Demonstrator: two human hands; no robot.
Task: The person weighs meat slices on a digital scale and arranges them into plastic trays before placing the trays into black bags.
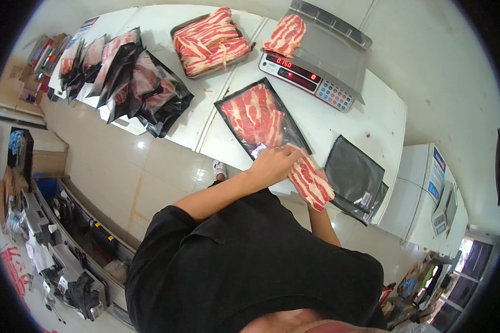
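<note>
A stack of marbled bacon slices (310,181) hangs between my two hands, just in front of the table edge. My left hand (273,164) pinches the upper end of the stack, close to the lower edge of a black-backed clear plastic pouch (293,133). Beneath the slices, my right hand (322,175) supports them and is mostly hidden. Other bacon slices (252,112) lie flat inside that pouch. To the right, flat black plastic pouches (352,170) overlap at the table edge.
A digital scale (312,81) with a lit display bears a bacon portion (286,35). Left of it, a metal tray (200,75) is heaped with bacon strips (208,39). Several filled pouches (129,79) stand bunched on the white tabletop (183,131). A chest freezer (418,175) is at right.
</note>
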